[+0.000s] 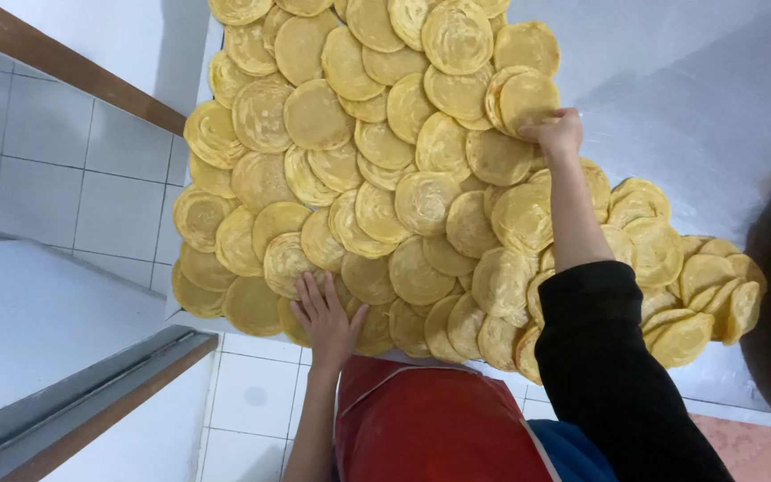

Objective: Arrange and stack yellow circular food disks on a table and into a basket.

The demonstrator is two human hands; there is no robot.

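1. The desk (716,116) is a pale grey-white surface that fills most of the view and runs off the top and right edges.
2. A big layer of flat round yellow flatbreads (377,170) covers the middle of the desk, each overlapping its neighbours like scales; most show a spiral pattern on top.
3. The tiled floor (55,187) shows at the left and below the desk edge, with white tiles and a brown wooden strip (73,67) crossing the upper left corner.
4. A red apron (430,428) sits at the bottom centre, against the near edge of the desk.
5. The black sleeve (617,366) covers the right arm up to the forearm, which lies over the flatbreads.
6. A smaller heap of flatbreads (698,295) sits at the right, several of them tilted on edge rather than flat.
7. The right hand (555,132) reaches to the far right side of the layer; its fingers are curled and pinching the edge of 1 flatbread (526,96), which lies on top of the others near the upper right of the layer.
8. The left hand (326,319) rests palm down on the near edge of the layer, just above the apron; its fingers (310,290) are spread and pressed flat on the flatbreads, gripping nothing.
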